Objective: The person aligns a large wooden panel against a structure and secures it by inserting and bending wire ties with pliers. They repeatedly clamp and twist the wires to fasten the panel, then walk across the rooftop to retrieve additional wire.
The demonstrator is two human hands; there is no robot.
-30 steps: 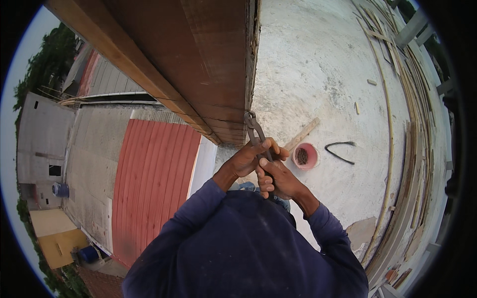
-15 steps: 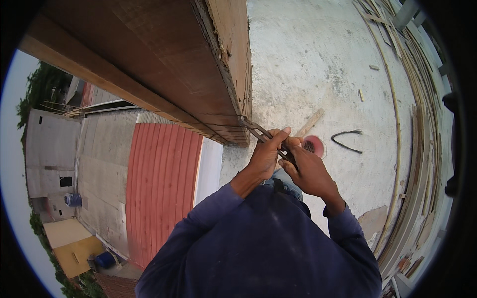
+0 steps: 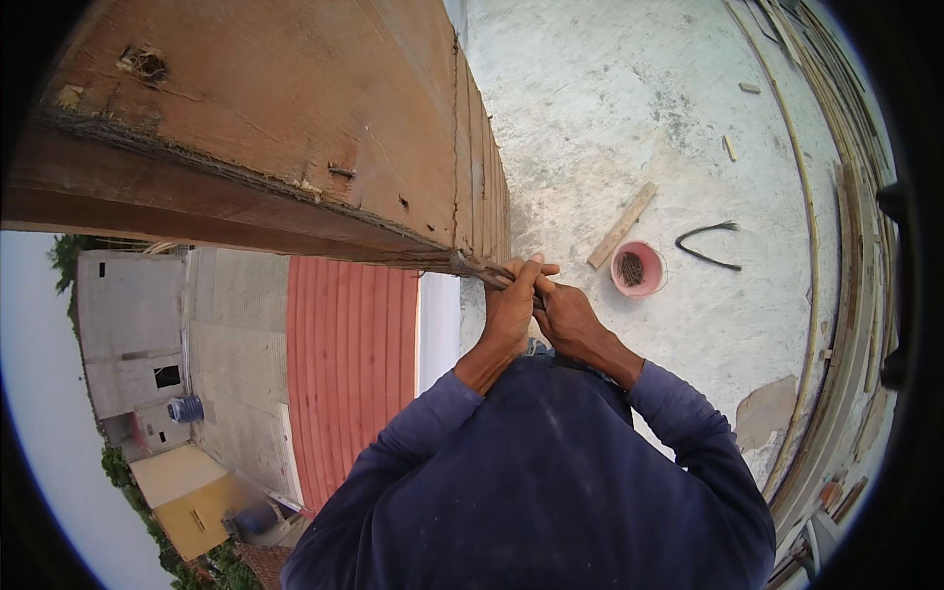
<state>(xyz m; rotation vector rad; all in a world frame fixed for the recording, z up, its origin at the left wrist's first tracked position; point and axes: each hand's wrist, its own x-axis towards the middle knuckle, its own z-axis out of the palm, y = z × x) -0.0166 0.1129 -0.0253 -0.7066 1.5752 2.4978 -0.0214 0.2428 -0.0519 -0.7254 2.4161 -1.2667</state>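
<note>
Both my hands grip the handles of a pair of metal pincers (image 3: pixel 470 264). My left hand (image 3: pixel 507 313) closes round the handles on the side toward the wood. My right hand (image 3: pixel 570 320) wraps the handle ends, its fingers overlapping the left ones. The pincers' jaws meet the lower corner of a tall brown plywood form (image 3: pixel 374 147); dark wire lines run across that corner. Whether the jaws hold wire is too small to tell. A nail-like stub and a few holes show on the plywood face.
On the concrete floor (image 3: pixel 590 118) to the right stand a pink bucket (image 3: pixel 625 279) holding nails or similar thin pieces, a short board (image 3: pixel 623 226) and a bent bundle of black wire (image 3: pixel 700 239). Long timber strips (image 3: pixel 846 295) line the right side. Left, below, lies a red roof (image 3: pixel 344 364).
The view has shifted, showing more of the plywood's face. My hands have drawn closer together on the pincers, and the pincers have turned, their jaws still at the form's corner.
</note>
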